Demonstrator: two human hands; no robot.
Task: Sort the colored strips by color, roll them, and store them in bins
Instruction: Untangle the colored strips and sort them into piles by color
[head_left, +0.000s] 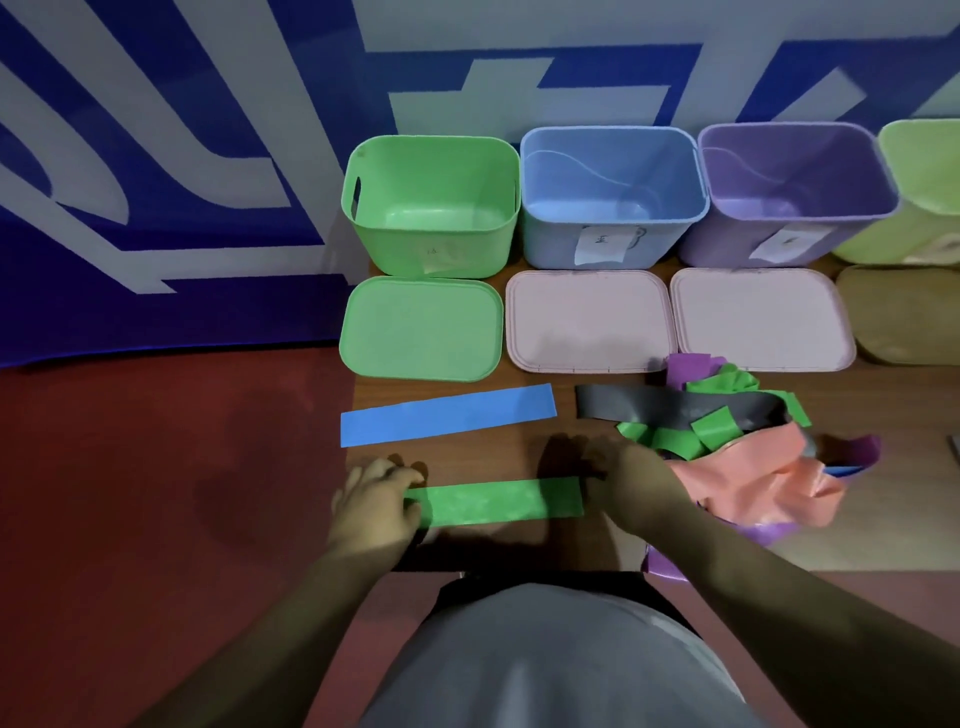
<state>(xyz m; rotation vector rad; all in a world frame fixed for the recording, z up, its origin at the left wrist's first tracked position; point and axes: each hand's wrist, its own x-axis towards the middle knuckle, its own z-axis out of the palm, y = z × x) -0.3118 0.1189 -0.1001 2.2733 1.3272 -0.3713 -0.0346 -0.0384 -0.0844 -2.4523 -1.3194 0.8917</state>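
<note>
Two bare hands work at a brown wooden table (545, 452). A flat green strip (498, 503) lies at the table's near edge. The left hand (376, 506) pinches the strip's left end between closed fingers; the right hand (631, 486) rests at its right end, and whether its fingers grip cannot be told. Just beyond the green strip lies one flat blue strip (447, 414). To the right of the green strip sits one tangled pile of strips (727, 447): green, grey, purple, salmon. Beyond the blue strip stand three open bins: green bin (431, 205), blue bin (610, 197), purple bin (789, 192). In front of the bins lie one green lid (421, 328) and two pale pink lids (587, 321). The floor is red; a blue and white banner hangs behind.
</note>
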